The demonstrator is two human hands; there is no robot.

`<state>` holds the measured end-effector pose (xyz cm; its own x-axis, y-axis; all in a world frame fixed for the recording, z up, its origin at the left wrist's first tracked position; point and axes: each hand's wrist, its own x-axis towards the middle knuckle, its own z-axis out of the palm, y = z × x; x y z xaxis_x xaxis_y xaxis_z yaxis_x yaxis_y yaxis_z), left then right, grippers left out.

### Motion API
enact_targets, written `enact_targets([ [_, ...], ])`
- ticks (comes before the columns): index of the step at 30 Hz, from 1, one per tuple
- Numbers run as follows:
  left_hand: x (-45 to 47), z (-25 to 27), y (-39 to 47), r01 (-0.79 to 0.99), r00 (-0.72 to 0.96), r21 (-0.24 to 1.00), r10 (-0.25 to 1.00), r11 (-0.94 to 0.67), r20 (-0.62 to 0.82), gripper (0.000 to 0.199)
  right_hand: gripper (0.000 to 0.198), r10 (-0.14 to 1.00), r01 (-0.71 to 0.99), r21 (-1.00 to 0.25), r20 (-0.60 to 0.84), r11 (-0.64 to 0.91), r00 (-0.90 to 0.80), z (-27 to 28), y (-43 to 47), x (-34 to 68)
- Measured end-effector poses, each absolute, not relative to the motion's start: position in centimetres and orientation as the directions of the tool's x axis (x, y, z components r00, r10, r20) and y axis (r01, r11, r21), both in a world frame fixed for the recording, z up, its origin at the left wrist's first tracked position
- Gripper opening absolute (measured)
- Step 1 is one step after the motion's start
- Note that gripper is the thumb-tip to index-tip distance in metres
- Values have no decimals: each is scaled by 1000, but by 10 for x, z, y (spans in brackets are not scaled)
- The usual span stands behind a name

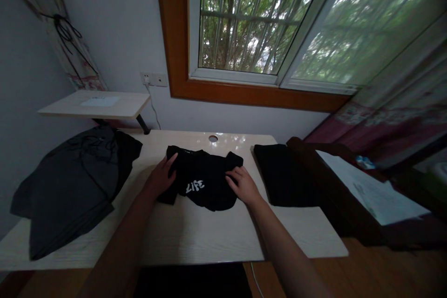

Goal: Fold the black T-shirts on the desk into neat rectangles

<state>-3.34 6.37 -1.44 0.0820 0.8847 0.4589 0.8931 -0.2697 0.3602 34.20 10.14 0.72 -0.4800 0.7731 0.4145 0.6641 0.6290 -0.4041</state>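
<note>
Two bare hands at a black shirt (pixel 213 172), laid near the middle of a pale worktop (pixel 206 242). Left hand (pixel 162 177) on the shirt's left side, thumb apart from the other fingers; right hand (pixel 244 186) on the opposite side, fingers bent over the cloth. Hard to tell in such dim light whether pinching the fabric or merely resting on it.

Bare room from the shirt down to the near edge; a narrower strip behind, with a round hole (pixel 213 138) close to the far edge. To the left, well apart, a grey garment (pixel 77 167), spread close to the near edge. To the right, across a small gap, a folded black cloth (pixel 286 177).

Partly covered by the left hand: the shirt's left sleeve. Lost against dark wooden furniture (pixel 359 223): the folded cloth's right side. Cut off at the bottom: both forearms.

Shirt matte and soft, lightly rumpled, hem curved, white markings (pixel 194 186) across the front. Grey garment limp, with dark cords on top. Folded cloth flat, roughly rectangular. Worktop smooth, faintly grained, shiny below the window (pixel 258 18).
</note>
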Motion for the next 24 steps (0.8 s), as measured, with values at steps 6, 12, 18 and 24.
enact_targets([
  [6, -33, -16, 64, 912, 69, 327, 879, -247, 472, 67, 29, 790, 688, -398, 393, 607, -470, 6, 102, 342],
  [12, -33, -14, 64, 913, 59, 331, 880, -238, 472, 67, 34, 794, 710, -369, 385, 599, -470, 8, 102, 340],
  [18, -34, -16, 63, 907, 68, 335, 873, -256, 483, 66, 42, 799, 717, -362, 357, 595, -483, 5, 98, 337],
  [24, -37, -20, 62, 905, 66, 331, 855, -269, 514, 63, 41, 821, 738, -370, 342, 564, -457, 1, 86, 325],
])
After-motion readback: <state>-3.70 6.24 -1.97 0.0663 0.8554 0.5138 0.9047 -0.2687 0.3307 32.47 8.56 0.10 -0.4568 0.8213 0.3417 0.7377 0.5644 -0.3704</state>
